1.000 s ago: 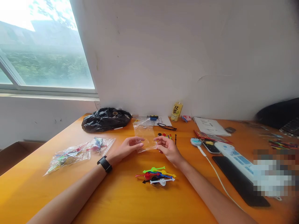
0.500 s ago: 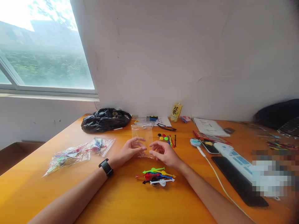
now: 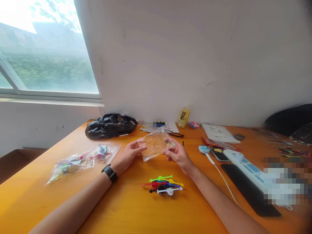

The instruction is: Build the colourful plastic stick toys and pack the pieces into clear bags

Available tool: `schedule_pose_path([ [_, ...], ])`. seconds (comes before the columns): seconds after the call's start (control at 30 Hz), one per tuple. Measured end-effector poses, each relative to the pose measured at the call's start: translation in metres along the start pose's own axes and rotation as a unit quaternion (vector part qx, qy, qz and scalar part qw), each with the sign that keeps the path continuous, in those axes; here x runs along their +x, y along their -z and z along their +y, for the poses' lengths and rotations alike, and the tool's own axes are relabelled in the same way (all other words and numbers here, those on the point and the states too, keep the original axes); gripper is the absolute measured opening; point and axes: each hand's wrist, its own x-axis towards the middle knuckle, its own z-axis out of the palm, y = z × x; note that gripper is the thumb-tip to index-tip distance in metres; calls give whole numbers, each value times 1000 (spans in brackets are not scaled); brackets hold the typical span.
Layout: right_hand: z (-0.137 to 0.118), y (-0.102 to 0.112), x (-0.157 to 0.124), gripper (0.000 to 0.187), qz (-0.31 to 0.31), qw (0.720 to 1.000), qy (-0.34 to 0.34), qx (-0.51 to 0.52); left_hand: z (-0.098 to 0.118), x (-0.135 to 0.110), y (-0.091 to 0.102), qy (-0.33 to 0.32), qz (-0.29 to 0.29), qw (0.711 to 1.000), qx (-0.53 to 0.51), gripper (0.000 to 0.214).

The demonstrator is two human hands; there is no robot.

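Between my hands a clear plastic bag (image 3: 153,146) is stretched above the table, tilted, with nothing visible inside it. My left hand (image 3: 133,152) pinches its left edge, a black watch (image 3: 110,173) on the wrist. On the other side my right hand (image 3: 176,154) grips the right edge, fingers curled. Nearer to me lies a small pile of coloured plastic arrow spinners (image 3: 162,185) in green, yellow, red, blue, black and white. Behind the bag and right hand, more small coloured parts are mostly hidden; one black arrow (image 3: 183,143) shows.
Filled clear bags (image 3: 73,164) lie to the left, with a black plastic bag (image 3: 109,126) behind. A yellow drink pack (image 3: 183,117) stands by the wall. At right are a power strip (image 3: 246,164), a white cable (image 3: 223,177) and a black slab (image 3: 251,188).
The clear bag has been lifted and turned at a slant, now held at both sides. My right hand has moved slightly right, my left slightly left. The spinner pile stays put.
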Motion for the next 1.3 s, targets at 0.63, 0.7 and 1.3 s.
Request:
schedule_pose_path([
  [0.63, 3, 19, 6, 88, -22, 988, 60, -139, -1, -3, -2, -10, -40, 999, 10, 55],
  [0.7, 5, 19, 4, 93, 22, 958, 144, -247, -8, -1, -3, -11, -59, 998, 7, 59],
  [1.3, 1, 20, 3, 28, 147, 902, 238, -329, -12, -2, -9, -167, 40, 979, 112, 43],
])
